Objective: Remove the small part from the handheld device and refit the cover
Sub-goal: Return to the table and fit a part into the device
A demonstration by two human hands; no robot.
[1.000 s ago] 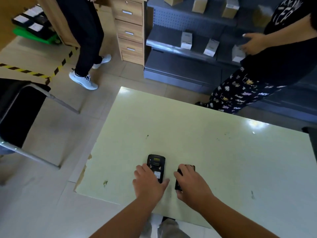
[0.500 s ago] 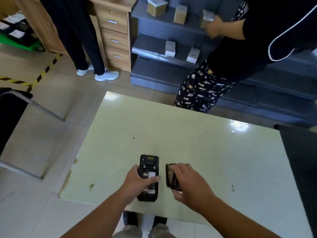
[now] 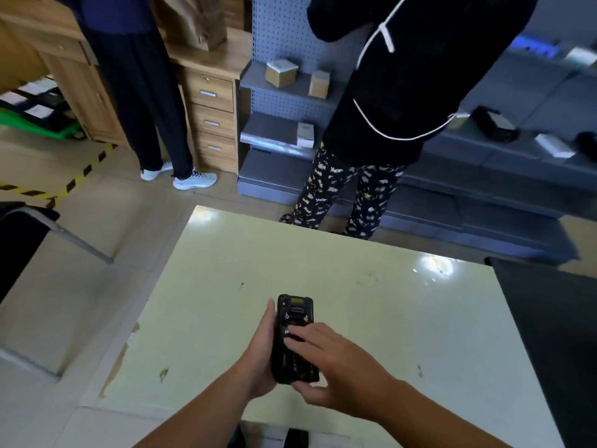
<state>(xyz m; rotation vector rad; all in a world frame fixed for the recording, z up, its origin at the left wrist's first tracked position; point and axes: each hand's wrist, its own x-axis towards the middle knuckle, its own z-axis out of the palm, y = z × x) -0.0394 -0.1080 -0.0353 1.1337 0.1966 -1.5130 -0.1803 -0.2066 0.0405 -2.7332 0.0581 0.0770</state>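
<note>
The black handheld device (image 3: 293,313) is lifted a little above the pale green table (image 3: 371,318), back side up, its top end pointing away from me. My left hand (image 3: 263,354) grips it along its left edge and underneath. My right hand (image 3: 336,363) lies over its lower half, fingers pressing a black cover (image 3: 298,367) onto the back, thumb under the bottom end. The small part is not visible.
Two people stand beyond the table: one in patterned trousers (image 3: 339,192) at the far edge, one in dark trousers (image 3: 145,101) by a wooden drawer unit (image 3: 211,121). Grey shelving (image 3: 281,137) holds small boxes. A chair (image 3: 29,227) is at left, a black surface (image 3: 555,334) at right.
The device lay on the table with the cover in my right hand beside it. Now my left hand has lifted the device and my right hand has brought the cover onto its back.
</note>
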